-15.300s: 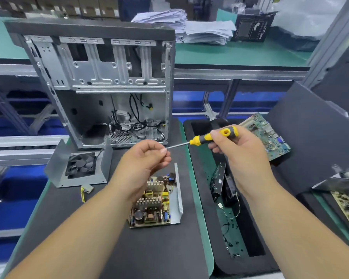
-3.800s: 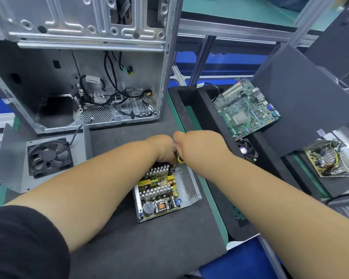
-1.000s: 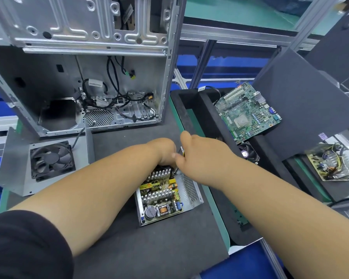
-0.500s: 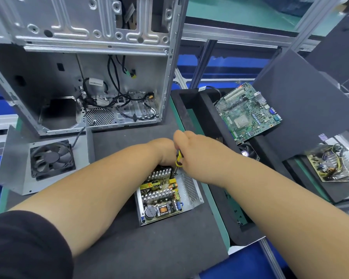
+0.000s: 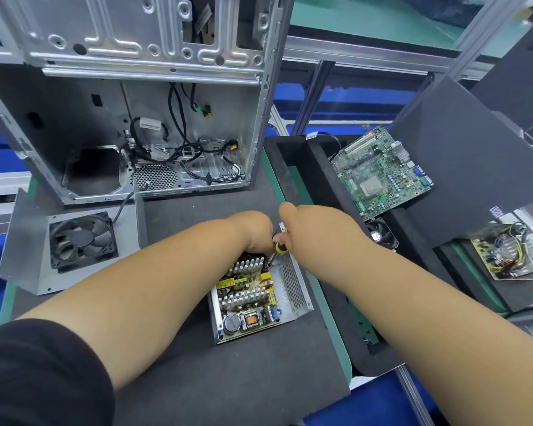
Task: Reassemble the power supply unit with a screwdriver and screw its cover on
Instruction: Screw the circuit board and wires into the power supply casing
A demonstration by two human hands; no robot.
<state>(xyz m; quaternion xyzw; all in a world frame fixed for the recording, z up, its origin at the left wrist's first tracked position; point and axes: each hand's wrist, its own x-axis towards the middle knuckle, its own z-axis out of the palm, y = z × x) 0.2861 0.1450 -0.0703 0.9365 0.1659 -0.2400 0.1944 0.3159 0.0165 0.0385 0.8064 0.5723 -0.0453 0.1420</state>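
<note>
Screwdriver (image 5: 280,246) at unit's (image 5: 260,305) far edge (upright)

We're looking at an electronics assembly workshop. A gutted PC case (image 5: 142,96) is standing on the bench, a motherboard (image 5: 382,173) lying nearby.

We see the power supply (image 5: 253,299) lying flat on the dark mat, its top open: a shallow silver metal tray holding a circuit board with rows of pale heat-sink fins, copper coils, a round dark capacitor and yellow parts. Its right wall is perforated with small holes. The far end is hidden under our hands. The screwdriver (image 5: 280,246) has a yellow and black handle and a short metal shaft; it stands steeply, tip down at the tray's far right corner. The cover (image 5: 28,241), a bent grey sheet with a black fan, sits well apart to the left.
</note>
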